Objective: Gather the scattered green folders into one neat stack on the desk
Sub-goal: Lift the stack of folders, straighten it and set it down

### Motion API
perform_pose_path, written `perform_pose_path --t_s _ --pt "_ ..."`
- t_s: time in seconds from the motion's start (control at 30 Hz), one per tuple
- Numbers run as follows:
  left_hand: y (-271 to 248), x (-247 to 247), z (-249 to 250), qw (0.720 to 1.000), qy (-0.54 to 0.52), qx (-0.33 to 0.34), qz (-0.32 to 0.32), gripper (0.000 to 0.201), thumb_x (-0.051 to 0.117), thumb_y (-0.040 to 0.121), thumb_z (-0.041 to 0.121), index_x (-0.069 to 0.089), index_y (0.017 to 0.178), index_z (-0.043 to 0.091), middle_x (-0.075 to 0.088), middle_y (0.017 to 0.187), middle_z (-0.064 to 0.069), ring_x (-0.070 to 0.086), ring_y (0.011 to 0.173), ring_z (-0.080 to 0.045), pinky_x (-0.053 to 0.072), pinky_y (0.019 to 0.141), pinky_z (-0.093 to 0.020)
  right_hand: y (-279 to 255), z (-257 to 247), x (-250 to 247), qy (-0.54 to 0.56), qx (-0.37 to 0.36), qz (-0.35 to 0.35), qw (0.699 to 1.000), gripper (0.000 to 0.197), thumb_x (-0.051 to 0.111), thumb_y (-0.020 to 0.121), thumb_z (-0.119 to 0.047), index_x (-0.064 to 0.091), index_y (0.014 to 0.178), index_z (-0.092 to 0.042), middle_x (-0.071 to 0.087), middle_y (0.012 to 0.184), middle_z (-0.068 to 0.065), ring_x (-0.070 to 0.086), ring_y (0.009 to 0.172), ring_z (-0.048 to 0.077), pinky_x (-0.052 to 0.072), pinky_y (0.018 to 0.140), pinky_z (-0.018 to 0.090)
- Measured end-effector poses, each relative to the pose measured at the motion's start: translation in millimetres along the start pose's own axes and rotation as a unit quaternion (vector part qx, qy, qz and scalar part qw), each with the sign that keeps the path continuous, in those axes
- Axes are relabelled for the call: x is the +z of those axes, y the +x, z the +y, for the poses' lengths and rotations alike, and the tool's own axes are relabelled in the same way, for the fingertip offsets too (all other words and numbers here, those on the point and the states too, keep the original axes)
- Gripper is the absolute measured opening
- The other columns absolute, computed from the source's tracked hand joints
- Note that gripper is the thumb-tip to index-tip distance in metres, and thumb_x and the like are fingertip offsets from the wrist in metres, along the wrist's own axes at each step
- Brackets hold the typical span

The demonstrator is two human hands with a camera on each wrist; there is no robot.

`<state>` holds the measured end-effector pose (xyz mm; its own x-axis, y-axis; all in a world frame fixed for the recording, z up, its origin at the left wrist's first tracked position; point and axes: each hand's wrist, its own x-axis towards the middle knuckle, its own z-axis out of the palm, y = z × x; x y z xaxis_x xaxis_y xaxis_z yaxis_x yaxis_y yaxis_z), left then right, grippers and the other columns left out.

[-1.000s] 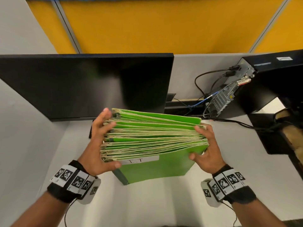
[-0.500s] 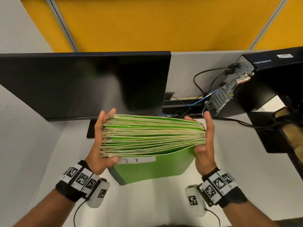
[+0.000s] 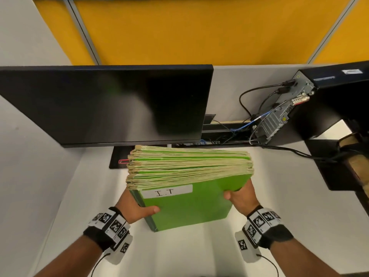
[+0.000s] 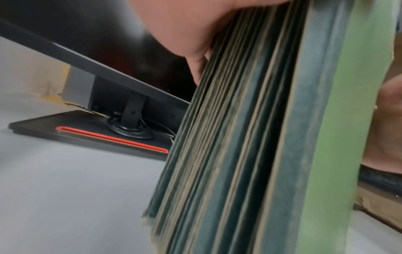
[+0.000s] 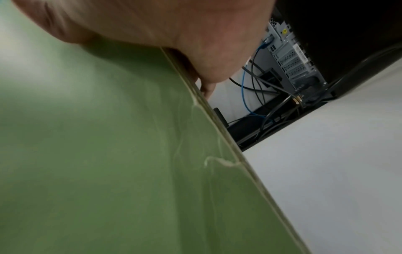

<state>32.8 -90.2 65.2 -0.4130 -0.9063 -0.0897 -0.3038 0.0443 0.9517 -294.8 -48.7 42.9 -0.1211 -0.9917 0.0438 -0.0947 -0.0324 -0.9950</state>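
Both hands have the green folders [image 3: 189,200] up on edge between them, over the desk [image 3: 289,186]. Left hand [image 3: 135,208] grips the spine side with its thumb across the front cover, right hand [image 3: 240,198] clamps the opposite edge, and the monitor [image 3: 103,104] sits just beyond.

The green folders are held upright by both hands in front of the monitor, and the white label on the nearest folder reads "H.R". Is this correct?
Not quite. In the head view the white label reads "I.T", not "H.R". The rest holds: the left hand and the right hand hold the green folders upright in front of the monitor.
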Motion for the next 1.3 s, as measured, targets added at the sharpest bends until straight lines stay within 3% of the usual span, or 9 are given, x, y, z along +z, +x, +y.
perform_pose_path --t_s 0.1,0.27,0.43,0.6,0.73,0.8,0.93,1.17,1.3 --pt "5 9 -7 0.998 -0.046 -0.015 0.038 0.066 0.074 0.049 0.074 0.058 0.110 0.055 0.066 0.107 0.031 0.063 0.102 0.006 0.050 0.091 -0.030 10 -9 15 0.028 -0.006 0.075 0.997 0.123 0.081 0.041 -0.076 0.046 0.129 0.003 0.066 0.111 0.002 0.066 0.102 -0.001 0.055 0.085 0.022" --pt "20 21 0 0.985 -0.091 -0.023 0.148 0.107 0.073 0.056 0.071 0.038 0.137 0.010 0.060 0.128 -0.005 0.056 0.121 -0.025 0.041 0.103 -0.056 35 -22 27 0.022 -0.015 0.165 0.986 0.097 0.077 0.049 -0.078 0.050 0.119 -0.017 0.065 0.106 -0.007 0.066 0.092 -0.010 0.052 0.079 0.013" --pt "29 39 15 0.976 -0.133 -0.048 0.164 0.103 0.077 0.058 0.063 0.030 0.143 0.026 0.053 0.137 -0.003 0.052 0.126 -0.022 0.039 0.106 -0.054 35 -21 11 -0.022 0.007 0.174 0.984 0.096 0.068 0.046 -0.088 0.052 0.114 -0.022 0.064 0.103 -0.013 0.064 0.086 -0.016 0.048 0.073 0.006" --pt "15 77 8 0.984 -0.128 -0.046 0.114 0.106 0.076 0.055 0.068 0.037 0.137 0.012 0.056 0.131 -0.009 0.053 0.124 -0.023 0.039 0.106 -0.054 -2 -3 -20 -0.018 0.015 0.227 0.973 0.092 0.070 0.045 -0.088 0.050 0.113 -0.029 0.064 0.106 -0.011 0.065 0.090 -0.011 0.050 0.079 0.011" --pt "1 84 -12 0.995 -0.060 -0.031 0.080 0.082 0.067 0.057 0.076 0.052 0.122 0.029 0.066 0.113 0.021 0.057 0.108 0.011 0.048 0.094 -0.021 -26 0 -30 -0.022 0.022 0.217 0.976 0.092 0.074 0.050 -0.080 0.047 0.116 -0.023 0.063 0.105 -0.010 0.063 0.090 -0.016 0.050 0.077 0.009" --pt "-1 86 -5 0.997 -0.043 -0.030 0.062 0.072 0.065 0.055 0.079 0.053 0.118 0.048 0.064 0.110 0.032 0.057 0.106 0.012 0.046 0.090 -0.010 -23 -2 -33 -0.038 0.032 0.205 0.977 0.075 0.081 0.049 -0.063 0.049 0.106 -0.027 0.064 0.098 -0.012 0.063 0.082 -0.018 0.049 0.071 0.006" --pt "33 103 8 0.989 -0.093 -0.015 0.118 0.100 0.067 0.052 0.078 0.040 0.130 0.022 0.057 0.119 0.013 0.057 0.104 0.014 0.044 0.089 -0.008 -4 -8 -54 -0.076 0.096 0.204 0.971 0.071 0.077 0.055 -0.067 0.056 0.106 -0.021 0.065 0.092 -0.016 0.062 0.073 -0.017 0.053 0.071 0.016" --pt "87 209 39 0.977 -0.117 -0.176 -0.024 0.080 0.067 0.069 0.062 0.045 0.131 0.016 0.063 0.121 0.001 0.063 0.105 -0.014 0.048 0.098 -0.036 -7 30 -171 -0.186 0.323 0.191 0.908 0.104 0.056 0.049 -0.096 0.072 0.113 -0.015 0.074 0.111 0.004 0.070 0.101 0.023 0.054 0.094 0.037" --pt "105 288 29 0.957 -0.098 -0.267 -0.056 0.085 0.064 0.065 0.072 0.049 0.127 0.017 0.064 0.121 0.000 0.062 0.105 -0.017 0.047 0.098 -0.036 -19 46 -240 -0.236 0.401 0.164 0.870 0.091 0.052 0.080 -0.077 0.056 0.133 -0.003 0.060 0.135 0.019 0.058 0.122 0.033 0.043 0.093 0.029"
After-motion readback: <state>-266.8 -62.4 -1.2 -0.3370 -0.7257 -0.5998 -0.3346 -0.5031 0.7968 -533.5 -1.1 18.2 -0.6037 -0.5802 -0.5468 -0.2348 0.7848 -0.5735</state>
